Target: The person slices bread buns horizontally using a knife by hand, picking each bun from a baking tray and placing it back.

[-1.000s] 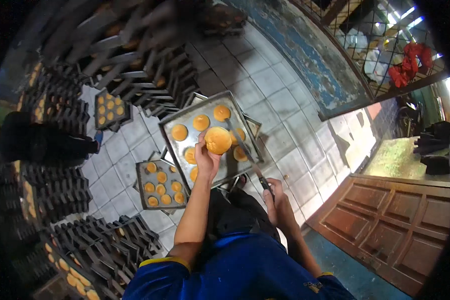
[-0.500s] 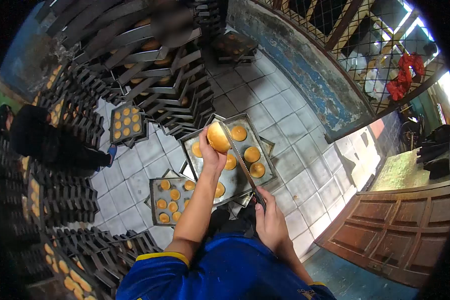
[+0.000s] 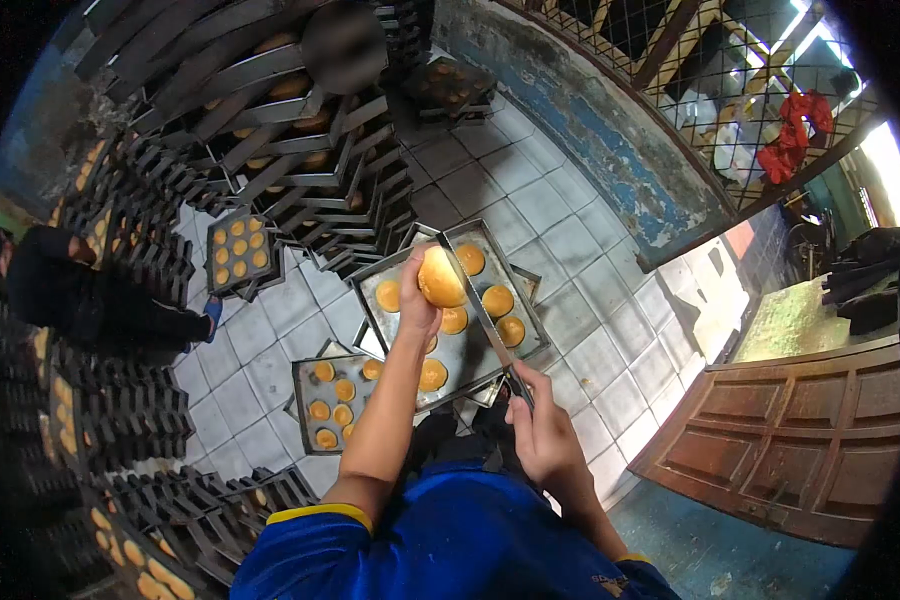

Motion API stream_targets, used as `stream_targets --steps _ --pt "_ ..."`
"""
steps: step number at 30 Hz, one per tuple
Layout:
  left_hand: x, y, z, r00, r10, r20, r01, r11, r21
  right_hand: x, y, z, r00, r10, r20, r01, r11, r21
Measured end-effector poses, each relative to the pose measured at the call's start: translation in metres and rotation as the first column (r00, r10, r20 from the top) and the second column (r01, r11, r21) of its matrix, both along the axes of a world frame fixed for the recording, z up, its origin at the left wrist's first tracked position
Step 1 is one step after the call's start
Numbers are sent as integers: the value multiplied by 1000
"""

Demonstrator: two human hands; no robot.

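My left hand point(image 3: 417, 297) is wrapped round a golden bun point(image 3: 440, 279), held up over a metal tray point(image 3: 370, 312). In my right hand point(image 3: 540, 425) is the dark handle of a long serrated knife point(image 3: 485, 318). The blade runs up and left along the right side of the bun, and its tip passes the bun's top. Several round buns sit on the tray below, among them one bun point(image 3: 510, 331) to the right of the blade. A cut in the bun cannot be made out.
A second tray point(image 3: 301, 400) of buns lies at lower left, another tray point(image 3: 238, 286) farther off. Tall stacks of trays point(image 3: 340, 215) stand at the left and back. A person in dark clothes point(image 3: 100, 290) stands at far left. A wooden door point(image 3: 770, 435) is at right.
The bun was lifted with its face upward and the knife behind it; now the bun is turned on its side, with the blade along its right side. Both hands have shifted slightly.
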State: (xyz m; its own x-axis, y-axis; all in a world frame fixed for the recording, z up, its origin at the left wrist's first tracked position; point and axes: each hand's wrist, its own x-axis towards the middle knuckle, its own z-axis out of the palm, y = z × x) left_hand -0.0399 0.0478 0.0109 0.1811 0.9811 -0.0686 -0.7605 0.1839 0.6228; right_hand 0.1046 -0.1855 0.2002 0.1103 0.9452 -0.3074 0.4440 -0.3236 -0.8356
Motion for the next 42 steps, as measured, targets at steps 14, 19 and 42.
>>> stream_targets --steps 14,19,42 --pt "-11 4 17 931 -158 -330 215 966 144 4 11 -4 997 -6 -82 7 1000 13" --pt "-3 -5 24 906 -253 -340 329 925 188 3 40 -25 991 3 -136 3 999 45" --pt "8 -26 41 998 15 -63 -14 1000 9 -17 47 -20 1000 11 -28 -7 991 133"
